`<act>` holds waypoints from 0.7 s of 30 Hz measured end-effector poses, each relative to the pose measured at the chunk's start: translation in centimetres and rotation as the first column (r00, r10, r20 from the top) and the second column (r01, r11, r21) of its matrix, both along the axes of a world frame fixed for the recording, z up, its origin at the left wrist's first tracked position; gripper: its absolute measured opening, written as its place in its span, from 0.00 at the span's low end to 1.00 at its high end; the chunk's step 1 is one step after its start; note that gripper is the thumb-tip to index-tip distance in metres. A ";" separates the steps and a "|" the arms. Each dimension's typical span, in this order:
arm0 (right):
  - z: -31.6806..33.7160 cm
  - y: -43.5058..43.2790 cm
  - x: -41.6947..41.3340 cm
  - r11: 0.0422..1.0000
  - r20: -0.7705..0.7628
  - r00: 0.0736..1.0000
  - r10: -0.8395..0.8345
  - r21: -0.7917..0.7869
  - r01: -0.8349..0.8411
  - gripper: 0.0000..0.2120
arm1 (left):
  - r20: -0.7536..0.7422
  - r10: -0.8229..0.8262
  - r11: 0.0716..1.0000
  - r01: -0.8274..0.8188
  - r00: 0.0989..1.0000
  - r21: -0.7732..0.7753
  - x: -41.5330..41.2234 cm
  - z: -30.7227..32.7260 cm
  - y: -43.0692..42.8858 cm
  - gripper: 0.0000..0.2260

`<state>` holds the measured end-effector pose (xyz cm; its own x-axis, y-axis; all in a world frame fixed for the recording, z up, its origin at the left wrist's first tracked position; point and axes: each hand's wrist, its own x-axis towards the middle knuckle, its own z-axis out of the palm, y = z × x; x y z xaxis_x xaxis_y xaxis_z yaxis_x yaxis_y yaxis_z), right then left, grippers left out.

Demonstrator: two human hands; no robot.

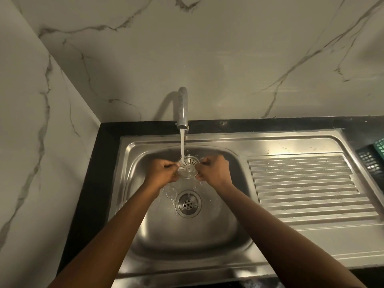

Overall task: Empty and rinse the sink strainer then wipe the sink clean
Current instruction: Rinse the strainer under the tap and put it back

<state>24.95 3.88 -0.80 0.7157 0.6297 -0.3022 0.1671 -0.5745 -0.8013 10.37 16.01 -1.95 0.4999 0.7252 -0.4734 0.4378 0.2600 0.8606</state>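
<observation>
A round metal sink strainer with radial slots is held over the steel sink, tilted toward me. My left hand pinches its left edge and my right hand pinches its right edge. Water runs from the curved tap straight onto the strainer's upper left part and splashes into the basin. Below the strainer the open drain shows its perforated cup, with water pooled around it.
A ribbed steel drainboard lies right of the basin. A black basket and a green one sit at the far right edge. A black counter frames the sink, with marble walls behind and to the left.
</observation>
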 end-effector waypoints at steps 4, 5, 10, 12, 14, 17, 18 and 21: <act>0.4 0.9 -0.4 0.998 0.004 0.998 0.057 -0.035 -0.057 0.07 | -0.008 0.048 0.999 -0.048 0.999 -0.003 -1.1 -0.1 0.4 0.06; 0.6 1.1 -0.5 0.996 0.005 0.997 0.077 -0.038 -0.077 0.07 | -0.013 0.068 0.998 -0.067 0.998 0.007 -1.4 -0.1 0.5 0.06; 1.2 2.9 -0.9 0.970 0.136 0.961 0.242 -0.037 -0.239 0.05 | 0.013 0.179 0.983 -0.179 0.984 0.050 -3.3 -0.3 1.0 0.04; 1.6 3.6 -0.9 0.955 0.199 0.935 0.293 -0.022 -0.294 0.07 | 0.027 0.211 0.975 -0.212 0.977 0.062 -3.9 -0.3 1.0 0.04; 1.8 4.2 -1.0 0.948 0.216 0.926 0.310 0.004 -0.319 0.08 | 0.040 0.229 0.970 -0.231 0.973 0.077 -4.2 -0.3 0.8 0.03; 2.0 4.6 -1.2 0.952 0.210 0.937 0.281 0.064 -0.300 0.05 | 0.056 0.246 0.964 -0.250 0.968 0.088 -4.3 -0.4 0.4 0.04; 2.0 4.5 -1.3 0.954 0.211 0.941 0.263 0.090 -0.287 0.05 | 0.062 0.247 0.964 -0.252 0.967 0.087 -4.3 -0.4 0.3 0.03; 2.0 4.2 -1.4 0.955 0.187 0.960 0.209 0.172 -0.242 0.05 | 0.074 0.240 0.966 -0.246 0.968 0.084 -3.9 -0.3 0.0 0.02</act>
<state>23.57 8.09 1.17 0.5778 0.8146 -0.0499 0.4136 -0.3450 -0.8425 6.45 16.04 -2.28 0.3298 0.8675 -0.3723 0.3160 0.2702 0.9095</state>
